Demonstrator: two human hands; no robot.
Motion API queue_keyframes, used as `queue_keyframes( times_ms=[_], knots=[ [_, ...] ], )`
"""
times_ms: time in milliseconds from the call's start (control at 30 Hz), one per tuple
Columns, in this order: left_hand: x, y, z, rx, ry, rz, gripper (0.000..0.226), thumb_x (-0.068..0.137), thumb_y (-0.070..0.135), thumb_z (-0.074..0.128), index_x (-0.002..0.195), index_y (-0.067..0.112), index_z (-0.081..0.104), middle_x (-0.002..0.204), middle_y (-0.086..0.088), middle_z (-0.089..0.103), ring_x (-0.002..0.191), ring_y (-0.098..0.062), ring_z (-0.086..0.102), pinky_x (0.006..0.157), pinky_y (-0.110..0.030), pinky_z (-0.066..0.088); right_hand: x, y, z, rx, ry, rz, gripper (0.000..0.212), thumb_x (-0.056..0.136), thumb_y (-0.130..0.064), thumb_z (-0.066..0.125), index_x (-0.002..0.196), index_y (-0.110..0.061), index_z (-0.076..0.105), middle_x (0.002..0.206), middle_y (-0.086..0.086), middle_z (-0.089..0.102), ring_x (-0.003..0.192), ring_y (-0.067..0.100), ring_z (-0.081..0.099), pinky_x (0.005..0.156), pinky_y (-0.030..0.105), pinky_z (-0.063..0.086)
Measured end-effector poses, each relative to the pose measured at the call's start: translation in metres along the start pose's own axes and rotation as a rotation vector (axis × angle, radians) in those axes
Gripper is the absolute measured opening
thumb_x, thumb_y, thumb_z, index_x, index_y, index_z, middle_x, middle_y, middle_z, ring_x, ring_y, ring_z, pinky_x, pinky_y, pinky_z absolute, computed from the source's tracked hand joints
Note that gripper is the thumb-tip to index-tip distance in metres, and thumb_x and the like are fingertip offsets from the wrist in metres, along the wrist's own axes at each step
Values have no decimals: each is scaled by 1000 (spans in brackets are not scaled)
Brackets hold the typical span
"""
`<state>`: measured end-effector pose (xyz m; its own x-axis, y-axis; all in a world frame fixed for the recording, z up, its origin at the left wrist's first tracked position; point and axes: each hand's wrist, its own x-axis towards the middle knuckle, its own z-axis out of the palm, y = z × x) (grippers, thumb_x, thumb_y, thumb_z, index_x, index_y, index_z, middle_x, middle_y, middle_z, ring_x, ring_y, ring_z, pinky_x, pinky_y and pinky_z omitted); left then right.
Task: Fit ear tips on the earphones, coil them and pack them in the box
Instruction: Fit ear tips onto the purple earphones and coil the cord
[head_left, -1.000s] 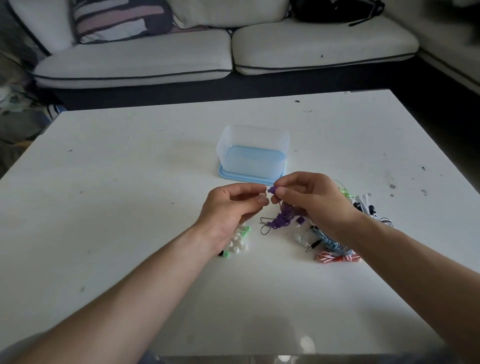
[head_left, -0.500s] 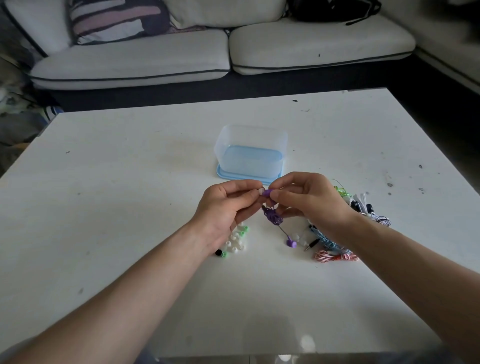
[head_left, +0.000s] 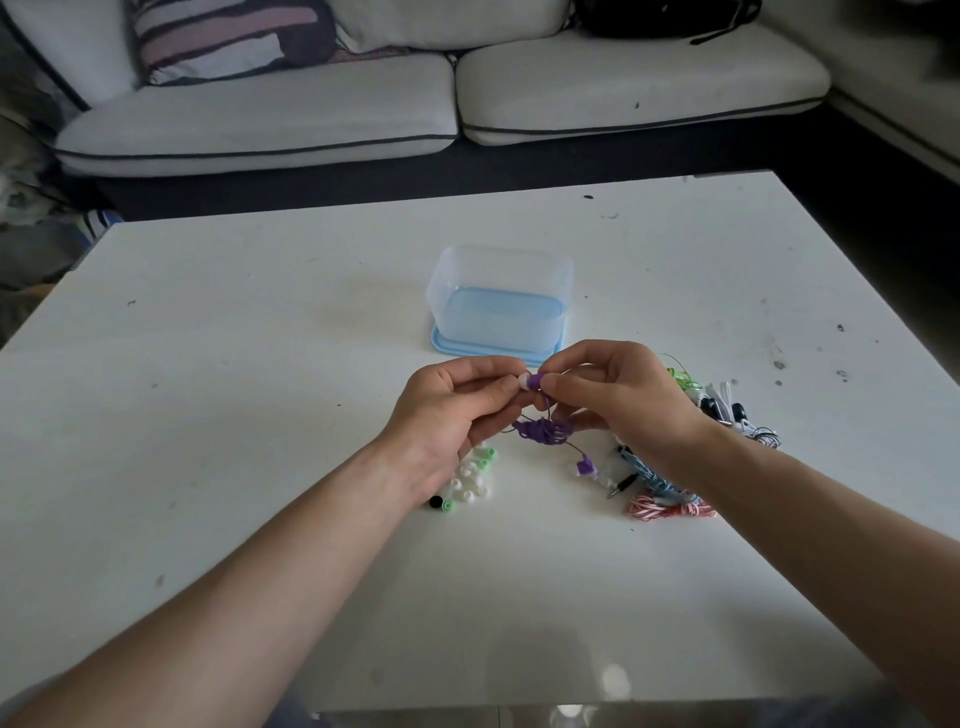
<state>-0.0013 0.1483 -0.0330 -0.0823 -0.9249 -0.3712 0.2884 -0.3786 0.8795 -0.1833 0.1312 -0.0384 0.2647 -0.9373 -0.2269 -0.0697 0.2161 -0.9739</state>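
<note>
Bud: purple earbud (head_left: 536, 383) held up off the table, between both hands, just this side of the box.
Tip: white ear tip (head_left: 523, 381) right at the bud's nozzle end, touching it. Can't tell if it's fully seated.
L hand: left hand (head_left: 452, 410) pinches the tip, thumb + forefinger closed on it, other fingers loosely curled under.
R hand: right hand (head_left: 628, 400) pinches the bud body, thumb + forefinger tight, the rest curled below.
Cable: purple cable (head_left: 545, 431) hangs in a tangle under the hands. The 2nd purple bud (head_left: 586, 464) lies on the table; the pale bit at its end is too small to call.
Step, my read: pushing the tip on.
Doing it well: R holds the bud dead steady, L pushes straight along the nozzle w/ a small twist till the collar rolls over the lip. No gap left, then a light tug to check. Don't crush the dome.
Risk: a tip only half on pops off and rolls away.
Spares: loose ear tips (head_left: 470, 480), white, green, one black, by the L wrist.
Other sets: more earphones (head_left: 660, 483), bundled, beside the R wrist.
Box: clear box (head_left: 501, 291) on its blue lid (head_left: 441, 345), beyond the hands, not touching them.
Surface: white table (head_left: 208, 389).
Progress: early imo, coiling + packing yet to come.
</note>
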Motion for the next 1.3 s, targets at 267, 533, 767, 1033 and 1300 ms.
queue_keyframes(
  times_ms=[267,533,767,1033,1300],
  knots=[
    [-1,1,-2,59,-24,16,18,86,-7,64,88,8,74,91,-14,76,87,-22,74,80,-23,58,2,1,-3,-31,-25,-13,5,87,-11,73,90,-7,74,89,18,75,77,22,65,72,31,56],
    [-2,4,-4,49,-90,-15,15,84,-8,64,91,4,69,86,-14,75,86,-24,75,73,-20,57,2,0,-9,-99,-94,-52,6,89,-10,71,90,-8,76,83,14,75,71,18,63,66,38,48],
    [-4,1,-2,29,-60,-2,17,85,-10,63,88,5,69,83,-12,75,83,-23,75,68,-18,56,1,2,-7,-88,-76,-64,7,89,-9,71,86,-12,77,88,19,75,81,28,65,78,50,49],
    [-2,-3,0,-10,-23,-16,16,82,-9,65,87,5,70,86,-15,75,82,-23,75,68,-18,56,1,4,-4,-58,-41,-58,5,88,-8,71,92,-5,74,85,15,76,79,24,67,84,44,53],
    [-3,-3,0,-21,-44,-22,18,84,-11,63,86,5,70,84,-13,75,81,-23,75,69,-18,57,2,3,-8,-86,-85,-45,6,90,-7,69,91,-7,75,84,16,75,70,17,63,61,30,49]
  ],
)
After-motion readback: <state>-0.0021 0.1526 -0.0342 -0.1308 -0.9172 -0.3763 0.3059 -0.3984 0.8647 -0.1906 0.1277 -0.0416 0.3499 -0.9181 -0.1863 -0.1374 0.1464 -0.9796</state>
